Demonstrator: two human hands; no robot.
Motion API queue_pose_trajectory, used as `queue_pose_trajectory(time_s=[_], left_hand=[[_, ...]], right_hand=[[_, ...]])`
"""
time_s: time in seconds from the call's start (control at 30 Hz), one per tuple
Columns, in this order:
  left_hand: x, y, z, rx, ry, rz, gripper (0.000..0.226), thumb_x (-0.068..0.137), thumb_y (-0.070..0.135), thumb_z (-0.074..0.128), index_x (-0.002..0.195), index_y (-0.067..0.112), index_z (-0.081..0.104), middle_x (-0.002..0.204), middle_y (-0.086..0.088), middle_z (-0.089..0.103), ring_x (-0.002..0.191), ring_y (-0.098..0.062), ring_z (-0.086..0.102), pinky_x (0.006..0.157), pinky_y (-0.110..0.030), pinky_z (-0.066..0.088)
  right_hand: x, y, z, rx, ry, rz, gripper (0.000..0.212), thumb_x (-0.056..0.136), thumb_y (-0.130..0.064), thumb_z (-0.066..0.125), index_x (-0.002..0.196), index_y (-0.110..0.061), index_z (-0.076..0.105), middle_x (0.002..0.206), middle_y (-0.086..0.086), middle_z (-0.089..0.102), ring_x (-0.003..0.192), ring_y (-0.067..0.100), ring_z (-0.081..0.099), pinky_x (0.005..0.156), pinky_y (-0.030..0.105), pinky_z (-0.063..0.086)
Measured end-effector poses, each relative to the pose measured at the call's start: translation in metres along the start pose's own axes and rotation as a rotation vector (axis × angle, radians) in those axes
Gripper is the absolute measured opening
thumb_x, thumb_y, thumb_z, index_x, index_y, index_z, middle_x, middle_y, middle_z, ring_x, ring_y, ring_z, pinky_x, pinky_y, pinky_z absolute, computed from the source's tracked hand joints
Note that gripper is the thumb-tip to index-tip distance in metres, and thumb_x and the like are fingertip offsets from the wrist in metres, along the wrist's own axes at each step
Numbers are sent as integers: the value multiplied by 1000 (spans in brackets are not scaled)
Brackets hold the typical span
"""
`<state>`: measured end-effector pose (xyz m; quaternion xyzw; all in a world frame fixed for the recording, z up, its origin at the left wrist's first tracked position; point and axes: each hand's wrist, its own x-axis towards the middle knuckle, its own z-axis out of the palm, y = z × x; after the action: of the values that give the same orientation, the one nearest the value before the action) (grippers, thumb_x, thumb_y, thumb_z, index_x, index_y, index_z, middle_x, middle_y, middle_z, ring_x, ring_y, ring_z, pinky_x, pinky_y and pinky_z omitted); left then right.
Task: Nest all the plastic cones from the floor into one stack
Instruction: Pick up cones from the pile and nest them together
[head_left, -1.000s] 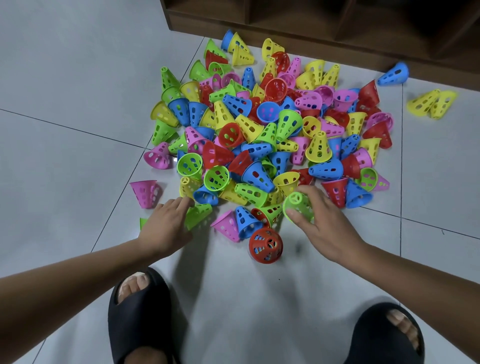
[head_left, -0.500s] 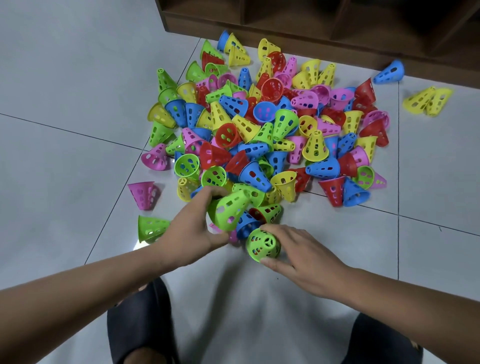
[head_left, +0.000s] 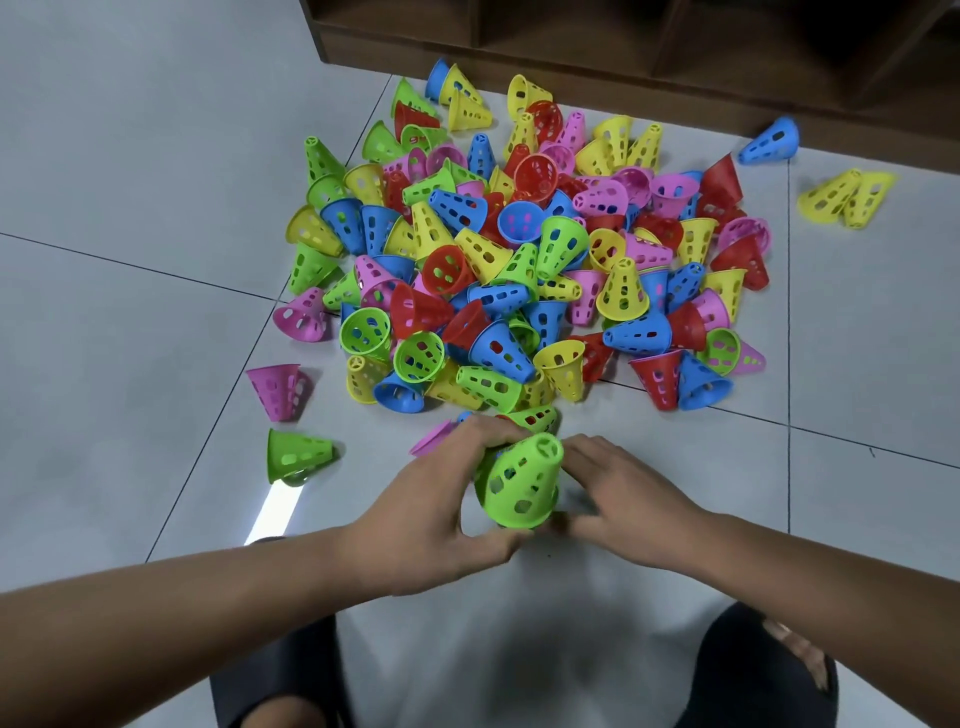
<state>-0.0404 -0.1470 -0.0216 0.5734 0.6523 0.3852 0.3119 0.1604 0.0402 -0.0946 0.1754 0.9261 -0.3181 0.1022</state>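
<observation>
A big heap of perforated plastic cones (head_left: 519, 260) in red, blue, green, yellow and pink covers the tiled floor ahead of me. Just in front of the heap a green cone (head_left: 522, 480) stands upright, wide end down; another green cone seems nested under it. My left hand (head_left: 441, 514) grips this green cone from the left, fingers curled over its back and thumb at its base. My right hand (head_left: 618, 499) touches the base from the right with fingers extended.
Loose cones lie apart from the heap: a green one (head_left: 296, 454) and a pink one (head_left: 278, 389) to the left, a blue one (head_left: 771, 140) and two yellow ones (head_left: 847, 197) at far right. A dark wooden shelf (head_left: 623, 57) runs behind. My black slippers (head_left: 763, 675) are below.
My left hand brought its green cone rightward and down over the green cone my right hand had set on the floor. My right hand shifted from gripping that cone to touching the base.
</observation>
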Motion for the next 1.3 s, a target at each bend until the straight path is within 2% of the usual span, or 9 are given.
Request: queue_pose_trajectory(time_s=[0.13, 0.23, 0.37, 0.5, 0.6, 0.7, 0.87, 1.07, 1.3], left_hand=[[-1, -19, 9, 139, -102, -19, 64, 90, 41, 85, 144, 29, 51, 137, 17, 56, 122, -5, 59, 98, -27, 53], [-3, -35, 12, 212, -146, -7, 66, 91, 40, 83, 147, 28, 49, 144, 17, 55, 127, -5, 57, 103, -20, 48], [1, -52, 12, 315, -198, 57, 69, 92, 34, 82, 152, 27, 47, 153, 14, 53, 141, -9, 51, 113, -28, 44], [4, -59, 8, 363, -221, 85, 74, 88, 29, 83, 154, 27, 47, 155, 12, 51, 146, -8, 46, 116, -14, 29], [2, -70, 0, 416, -231, 45, 80, 84, 25, 78, 156, 31, 44, 161, 13, 43, 148, -10, 43, 114, -26, 37], [1, -90, -10, 526, -164, 23, 77, 83, 23, 76, 154, 27, 47, 161, 6, 44, 148, -17, 44, 113, -39, 44], [-2, -119, -24, 703, -136, -122, 83, 83, 32, 79, 157, 29, 43, 163, 5, 41, 153, -23, 36, 115, -45, 41], [-16, -148, -28, 729, -222, -293, 71, 86, 47, 79, 148, 30, 50, 152, 3, 51, 139, -27, 50, 103, -46, 47], [-22, -149, -27, 676, -215, -262, 68, 85, 44, 78, 144, 26, 51, 144, 1, 52, 122, -28, 58, 92, -44, 56]], right_hand=[[2, 7, 2, 17, -2, 36, 82, 85, -77, 60, 153, -35, 45, 145, -18, 45, 135, 5, 42, 112, 35, 45], [4, 19, -10, -19, 45, 48, 82, 83, -79, 64, 150, -35, 49, 147, -15, 46, 138, 7, 41, 114, 34, 43], [5, 45, -29, -204, 245, 104, 66, 90, -55, 71, 148, -27, 55, 152, -3, 48, 141, 22, 44, 116, 49, 42], [7, 72, -43, -345, 401, 264, 70, 87, -34, 77, 151, -19, 51, 160, 11, 38, 145, 38, 39, 116, 56, 36], [7, 94, -46, -374, 368, 380, 81, 88, -33, 77, 160, -18, 42, 167, 16, 28, 152, 41, 31, 118, 59, 34], [6, 110, -43, -355, 294, 443, 86, 91, -35, 75, 164, -20, 33, 169, 17, 28, 149, 43, 35, 119, 59, 34], [5, 113, -45, -362, 303, 423, 82, 90, -33, 75, 162, -21, 35, 164, 12, 36, 139, 40, 47, 113, 55, 40], [1, 117, -40, -352, 356, 490, 82, 87, -33, 80, 155, -8, 43, 145, 16, 52, 123, 41, 54, 98, 55, 51], [-14, 129, -26, -234, 262, 561, 66, 84, -21, 82, 143, -8, 54, 125, 13, 51, 108, 39, 57, 78, 45, 56]])
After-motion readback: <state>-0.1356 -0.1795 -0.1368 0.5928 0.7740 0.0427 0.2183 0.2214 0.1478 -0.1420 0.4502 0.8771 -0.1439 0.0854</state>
